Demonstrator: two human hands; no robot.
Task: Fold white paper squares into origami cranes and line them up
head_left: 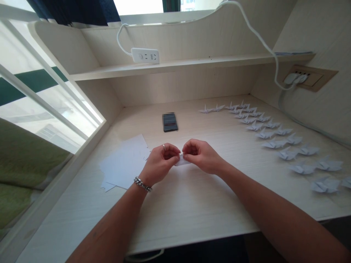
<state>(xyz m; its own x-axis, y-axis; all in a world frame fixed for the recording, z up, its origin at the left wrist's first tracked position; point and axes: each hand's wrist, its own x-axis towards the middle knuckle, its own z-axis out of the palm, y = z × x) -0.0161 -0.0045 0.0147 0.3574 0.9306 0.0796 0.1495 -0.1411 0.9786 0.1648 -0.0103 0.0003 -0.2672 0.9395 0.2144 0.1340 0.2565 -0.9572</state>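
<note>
My left hand (161,162) and my right hand (199,155) meet at the middle of the desk, their fingertips pinching a small folded piece of white paper (182,160) between them. Much of that paper is hidden by my fingers. A ring sits on a left finger, and a chain bracelet (142,184) circles my left wrist. Loose white paper sheets (123,162) lie in a stack just left of my left hand. Rows of white origami cranes (263,133) spread across the right side, apart from both hands.
A phone (170,122) lies face up beyond my hands. Above the pale wood desk (192,212) runs a shelf (170,68) carrying a white power strip (144,55). A cable leads to a wall socket (307,78) at right. A window (41,95) borders the left side.
</note>
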